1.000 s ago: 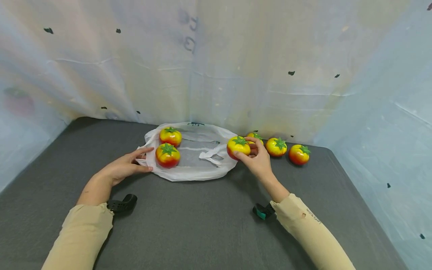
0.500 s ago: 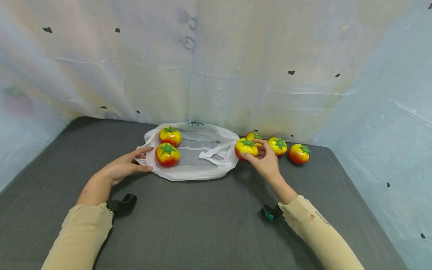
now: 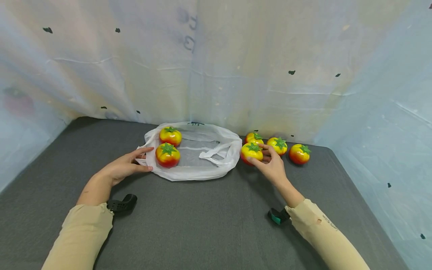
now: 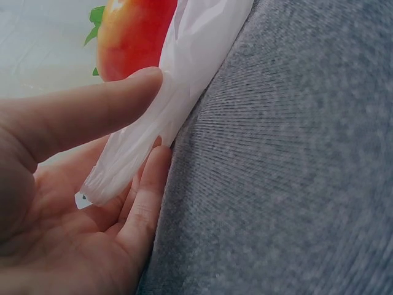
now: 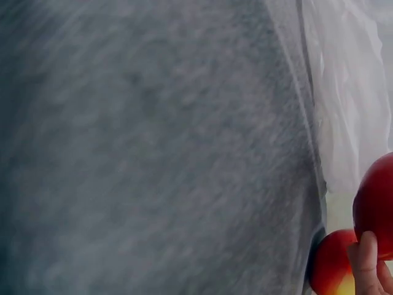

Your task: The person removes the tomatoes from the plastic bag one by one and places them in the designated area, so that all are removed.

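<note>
A white plastic bag lies on the table with its mouth spread, two red-and-yellow tomatoes at its left end. My left hand holds the bag's left end; in the left wrist view the gathered handle runs between thumb and fingers. Just past the bag's right edge, my right hand holds another tomato between thumb and fingers. In the right wrist view this tomato appears at the right border, fingertips on its side.
Three more tomatoes stand in a row to the right: one behind the held tomato, one in the middle, one at the right. A pale plastic sheet hangs behind the dark grey table.
My right hand has carried its tomato rightward and slightly toward me, from over the bag's right edge to beside it. The left hand and the bag's left end have stayed put.
</note>
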A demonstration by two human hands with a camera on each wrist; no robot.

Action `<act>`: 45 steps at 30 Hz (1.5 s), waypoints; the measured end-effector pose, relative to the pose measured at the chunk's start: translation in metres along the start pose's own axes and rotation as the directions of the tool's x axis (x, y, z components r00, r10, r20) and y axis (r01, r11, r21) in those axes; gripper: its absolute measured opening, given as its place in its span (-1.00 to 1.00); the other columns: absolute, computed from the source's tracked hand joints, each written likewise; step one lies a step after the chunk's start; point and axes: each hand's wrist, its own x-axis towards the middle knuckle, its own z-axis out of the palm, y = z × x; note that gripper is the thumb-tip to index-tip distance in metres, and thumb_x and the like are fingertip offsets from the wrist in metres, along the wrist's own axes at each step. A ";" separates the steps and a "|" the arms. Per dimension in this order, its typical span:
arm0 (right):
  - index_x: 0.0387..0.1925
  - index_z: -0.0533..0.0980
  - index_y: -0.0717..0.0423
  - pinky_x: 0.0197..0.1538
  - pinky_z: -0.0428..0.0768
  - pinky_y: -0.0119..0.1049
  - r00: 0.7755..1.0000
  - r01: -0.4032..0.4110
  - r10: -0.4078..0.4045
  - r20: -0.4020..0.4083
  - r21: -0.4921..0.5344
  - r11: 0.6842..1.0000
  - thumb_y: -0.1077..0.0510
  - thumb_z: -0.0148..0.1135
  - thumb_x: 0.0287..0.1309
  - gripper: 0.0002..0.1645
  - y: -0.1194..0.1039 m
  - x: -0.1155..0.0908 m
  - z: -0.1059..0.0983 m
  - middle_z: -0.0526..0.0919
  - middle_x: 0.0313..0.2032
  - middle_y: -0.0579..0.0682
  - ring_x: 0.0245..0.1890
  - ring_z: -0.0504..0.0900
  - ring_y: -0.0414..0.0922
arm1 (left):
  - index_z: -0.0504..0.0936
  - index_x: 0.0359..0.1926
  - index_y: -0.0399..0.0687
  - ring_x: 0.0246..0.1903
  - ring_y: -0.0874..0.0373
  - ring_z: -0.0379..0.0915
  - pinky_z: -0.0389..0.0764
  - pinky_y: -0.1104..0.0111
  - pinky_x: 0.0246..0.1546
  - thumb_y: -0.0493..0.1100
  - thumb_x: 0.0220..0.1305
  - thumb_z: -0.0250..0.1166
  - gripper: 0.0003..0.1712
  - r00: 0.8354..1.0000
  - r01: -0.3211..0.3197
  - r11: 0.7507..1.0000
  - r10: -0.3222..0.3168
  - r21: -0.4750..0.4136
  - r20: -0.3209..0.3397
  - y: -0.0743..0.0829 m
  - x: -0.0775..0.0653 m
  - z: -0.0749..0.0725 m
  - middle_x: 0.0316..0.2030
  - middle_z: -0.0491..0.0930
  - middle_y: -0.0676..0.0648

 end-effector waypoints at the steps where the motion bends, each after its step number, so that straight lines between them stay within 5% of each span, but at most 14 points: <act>1: 0.30 0.30 0.01 0.13 0.52 -0.03 1.000 -0.002 0.002 0.005 0.000 1.000 -0.10 0.36 0.07 -0.20 0.001 0.000 -0.001 0.42 0.18 0.19 0.11 0.53 0.10 | -0.12 0.51 -0.03 0.26 -0.36 -0.08 0.15 -0.22 0.21 -0.05 0.26 0.30 -0.01 1.000 0.001 1.000 -0.001 0.000 0.000 0.000 0.000 0.000 0.35 -0.09 -0.47; 21: 0.36 0.24 0.05 0.18 0.46 0.07 0.993 -0.001 0.015 0.120 -0.117 0.993 -0.07 0.31 0.14 -0.19 0.013 -0.003 -0.010 0.35 0.27 0.30 0.15 0.50 0.24 | -0.13 0.52 -0.02 0.26 -0.36 -0.08 0.14 -0.22 0.21 -0.04 0.26 0.29 -0.01 1.000 0.001 1.000 -0.001 0.007 0.001 0.001 -0.001 -0.001 0.35 -0.09 -0.46; 45: 0.37 0.20 0.06 0.21 0.39 0.10 0.994 -0.022 0.044 0.098 -0.214 0.977 -0.34 0.33 -0.02 0.03 0.018 -0.002 -0.012 0.34 0.28 0.26 0.22 0.40 0.19 | -0.12 0.51 -0.02 0.25 -0.36 -0.09 0.13 -0.22 0.22 -0.05 0.26 0.29 -0.01 1.000 -0.001 1.000 0.001 -0.005 0.000 0.000 -0.001 0.000 0.35 -0.08 -0.46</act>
